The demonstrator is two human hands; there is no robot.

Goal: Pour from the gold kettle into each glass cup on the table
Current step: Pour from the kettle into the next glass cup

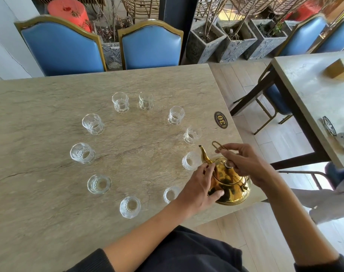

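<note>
Kettle (231, 181) spout aims at nearest cup (190, 160) — right hand (243, 163) pinches handle, left hand (200, 185) cups its near side.

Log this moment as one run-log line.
right hand: pinches kettle handle | left hand: holds gold kettle body | spout: nearest a right-side glass cup | pouring: none visible

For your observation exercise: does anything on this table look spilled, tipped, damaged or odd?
No spill shows, and every glass cup stands upright in the ring. One oddity: a dark crack-like line runs across the table, though it may be only the pattern.
</note>
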